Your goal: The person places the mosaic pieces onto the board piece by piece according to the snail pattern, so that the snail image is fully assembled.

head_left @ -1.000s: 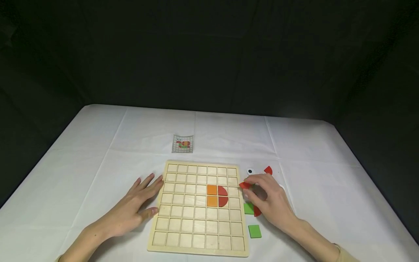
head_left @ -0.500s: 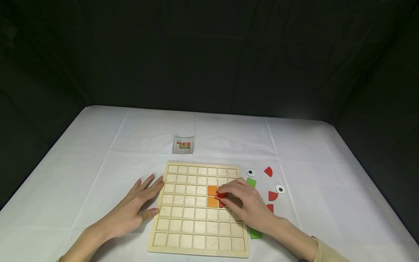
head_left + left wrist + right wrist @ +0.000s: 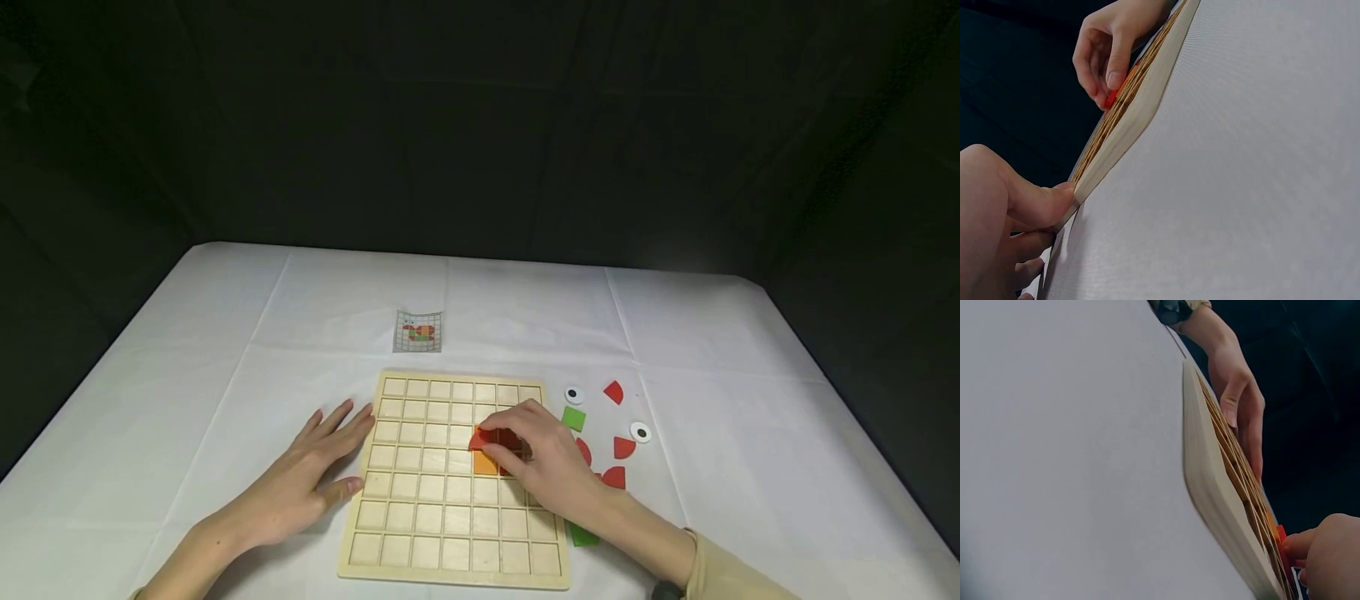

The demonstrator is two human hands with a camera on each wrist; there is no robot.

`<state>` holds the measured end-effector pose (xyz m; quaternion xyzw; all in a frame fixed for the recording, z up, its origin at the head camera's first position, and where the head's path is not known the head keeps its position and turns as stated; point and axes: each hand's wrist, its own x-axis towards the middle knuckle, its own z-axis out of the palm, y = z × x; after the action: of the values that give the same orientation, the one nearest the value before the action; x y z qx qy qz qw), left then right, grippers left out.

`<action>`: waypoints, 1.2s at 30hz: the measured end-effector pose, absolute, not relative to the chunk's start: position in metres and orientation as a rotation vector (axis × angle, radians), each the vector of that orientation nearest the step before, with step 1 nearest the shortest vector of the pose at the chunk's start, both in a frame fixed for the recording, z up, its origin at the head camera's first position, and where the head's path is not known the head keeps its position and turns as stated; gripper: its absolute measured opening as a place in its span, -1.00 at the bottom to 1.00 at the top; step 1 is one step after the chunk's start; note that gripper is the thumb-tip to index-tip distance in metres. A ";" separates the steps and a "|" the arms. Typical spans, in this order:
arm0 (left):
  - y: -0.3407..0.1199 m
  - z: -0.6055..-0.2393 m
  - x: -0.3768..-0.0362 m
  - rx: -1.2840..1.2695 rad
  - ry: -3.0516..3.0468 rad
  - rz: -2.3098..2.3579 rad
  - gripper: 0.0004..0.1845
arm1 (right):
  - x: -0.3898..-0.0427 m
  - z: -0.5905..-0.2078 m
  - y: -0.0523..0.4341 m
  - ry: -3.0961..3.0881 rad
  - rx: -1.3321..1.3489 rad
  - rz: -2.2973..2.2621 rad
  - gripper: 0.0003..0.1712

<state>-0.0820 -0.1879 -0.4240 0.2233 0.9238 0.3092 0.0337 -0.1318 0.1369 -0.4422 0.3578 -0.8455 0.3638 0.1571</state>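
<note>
Your right hand [image 3: 555, 462] pinches a red quarter-round piece [image 3: 477, 439] between thumb and fingers, above the wooden grid board [image 3: 426, 521], slightly right of its middle. In the head view, the gripped piece overlaps the far orange square [image 3: 477, 428], hiding much of it; contact between the two cannot be determined. The near orange square [image 3: 485, 463] sits in its cell beside your thumb. Red pieces on the board [image 3: 513, 442], just right of the orange squares, are partly covered by your right hand.

Your left hand [image 3: 300, 479] is relaxed, fingers extended and spread, fingertips at the board's left edge. The left wrist view shows your left thumb touching the rim.

Right of the board, loose parts lie on the white cloth [image 3: 712, 350]. At the far end are an eye disc [image 3: 573, 395], a green square [image 3: 573, 418] and a red quarter [image 3: 614, 392]. Nearer, a second eye disc [image 3: 640, 432] lies just beyond another red quarter [image 3: 624, 448]; further red pieces [image 3: 614, 477] and a green piece [image 3: 583, 535] lie partly behind your right hand and forearm.

A small pattern card [image 3: 417, 332], printed with a grid and a coloured figure, lies beyond the board's far edge, left of centre. A black backdrop [image 3: 480, 125] stands behind the table.
</note>
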 end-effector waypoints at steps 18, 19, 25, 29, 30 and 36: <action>-0.188 -0.424 -0.082 0.692 2.844 0.941 -0.21 | -0.134 -0.442 0.117 -2.411 1.021 1.082 -0.79; -0.188 -0.424 -0.082 0.692 2.845 0.942 -0.21 | -0.134 -0.443 0.117 -2.409 1.018 1.077 -0.79; -0.187 -0.427 -0.082 0.686 2.837 0.965 -0.22 | -0.134 -0.445 0.120 -2.386 1.030 1.052 -0.78; -0.183 -0.429 -0.081 0.690 2.827 0.978 -0.22 | -0.130 -0.443 0.133 -2.347 1.026 1.005 -0.73; -0.183 -0.429 -0.080 0.689 2.825 0.977 -0.22 | -0.129 -0.442 0.138 -2.341 1.022 1.001 -0.72; -0.182 -0.425 -0.077 0.678 2.817 0.970 -0.23 | -0.121 -0.440 0.172 -2.370 0.925 1.038 -0.71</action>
<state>-0.0774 -0.1820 -0.4247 0.2218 0.9210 0.3172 0.0432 -0.1212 0.1723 -0.4403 0.3301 -0.8459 0.3704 0.1956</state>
